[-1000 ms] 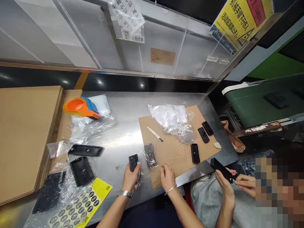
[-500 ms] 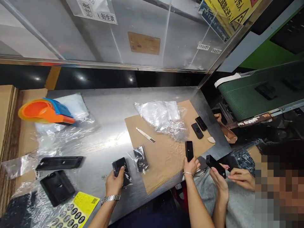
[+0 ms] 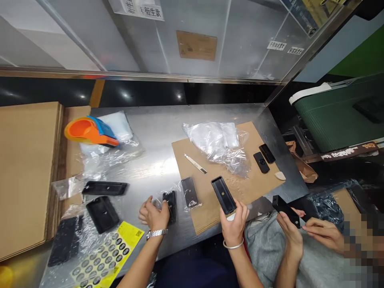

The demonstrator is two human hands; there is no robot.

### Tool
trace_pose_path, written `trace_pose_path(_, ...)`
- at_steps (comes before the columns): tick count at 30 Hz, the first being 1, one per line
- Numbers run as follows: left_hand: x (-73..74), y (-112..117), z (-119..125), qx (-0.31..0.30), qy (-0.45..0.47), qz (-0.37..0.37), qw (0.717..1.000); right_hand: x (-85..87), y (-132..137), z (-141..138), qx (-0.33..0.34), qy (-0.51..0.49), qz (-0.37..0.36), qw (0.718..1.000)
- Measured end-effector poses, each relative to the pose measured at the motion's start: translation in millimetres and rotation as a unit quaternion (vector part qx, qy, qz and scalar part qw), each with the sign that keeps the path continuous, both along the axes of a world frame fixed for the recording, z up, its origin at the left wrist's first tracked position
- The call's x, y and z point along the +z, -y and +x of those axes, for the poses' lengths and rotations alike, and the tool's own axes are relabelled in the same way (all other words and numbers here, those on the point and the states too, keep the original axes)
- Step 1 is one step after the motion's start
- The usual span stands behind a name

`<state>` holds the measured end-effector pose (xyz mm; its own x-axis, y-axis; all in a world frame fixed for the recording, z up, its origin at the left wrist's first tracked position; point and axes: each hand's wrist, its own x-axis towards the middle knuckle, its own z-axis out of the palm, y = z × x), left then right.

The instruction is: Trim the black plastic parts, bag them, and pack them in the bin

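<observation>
My right hand [image 3: 234,222], wearing a bangle, holds a black rectangular shell [image 3: 223,195] by its near end. The shell tilts up, its hollow side and a small gold dot facing me. My left hand [image 3: 154,216], with a metal watch at the wrist, is over the steel table [image 3: 153,132]. Its fingers are bent and apart from the thumb, with clear film between them. The thumb is against a black part in a clear bag [image 3: 170,208]. Just right of that, another bagged dark part [image 3: 190,192] lies at the cardboard's left edge.
A cardboard sheet [image 3: 207,216] bears a white cutter [image 3: 195,163], clear bags [image 3: 216,140] and two black parts [image 3: 261,162]. At left are orange and blue scoops [image 3: 90,132], black shells [image 3: 103,214] and a sticker sheet [image 3: 127,234]. A co-worker's hands [image 3: 289,232] hold a black box [image 3: 285,210].
My view has swung left. My left hand has loosened from the bagged part and shifted to its left side. My right hand has turned the shell so its hollow inside shows.
</observation>
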<state>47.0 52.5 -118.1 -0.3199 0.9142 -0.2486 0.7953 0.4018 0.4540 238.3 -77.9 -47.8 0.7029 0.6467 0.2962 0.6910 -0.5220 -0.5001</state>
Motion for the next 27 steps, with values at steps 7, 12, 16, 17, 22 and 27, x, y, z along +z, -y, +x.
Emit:
trace_pose_path(7, 58.3, 19, 37, -0.060, 0.472, 0.005, 0.880, 31.4, -1, -27, 0.061, -0.046, 0.065, 0.995)
trace_pose_path(12, 108.0, 44, 65, -0.091, 0.712, -0.111, 0.688, 39.5, 1, -49, 0.122, -0.121, 0.101, 0.980)
trace_pose_path(16, 134.5, 55, 67, -0.043, 0.779, -0.147, 0.608, 41.9, 5, -61, 0.136, -0.133, 0.110, 0.975)
trace_pose_path(17, 138.2, 56, 66, -0.028, 0.785, -0.149, 0.601, 42.5, 7, -63, 0.141, -0.130, 0.111, 0.975)
trace_pose_path(22, 148.3, 55, 59, 0.033, 0.792, -0.192, 0.578, 49.4, 19, -66, 0.217, -0.129, 0.121, 0.960)
trace_pose_path(27, 155.9, 52, 52, 0.031, 0.762, -0.284, 0.581, 71.8, 20, -56, 0.227, -0.168, 0.112, 0.953)
